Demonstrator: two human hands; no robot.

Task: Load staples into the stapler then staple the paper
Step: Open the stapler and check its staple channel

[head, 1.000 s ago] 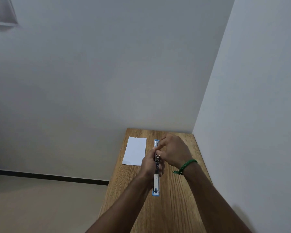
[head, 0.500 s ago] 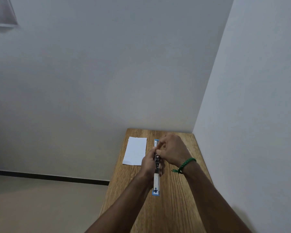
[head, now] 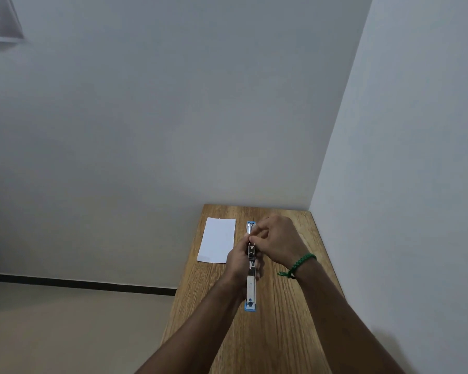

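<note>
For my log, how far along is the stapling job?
Done: stapler lies open on the table. In hand: left hand grips its middle; right hand pinches over its far half, staples too small to see. Left: closing it, stapling the paper lying beside it.

I can read no text, label or number from here; the stapler (head: 250, 290) carries a small dark mark close to its near end, too small for me to make out, and the paper (head: 218, 240) shows me only plain white
</note>
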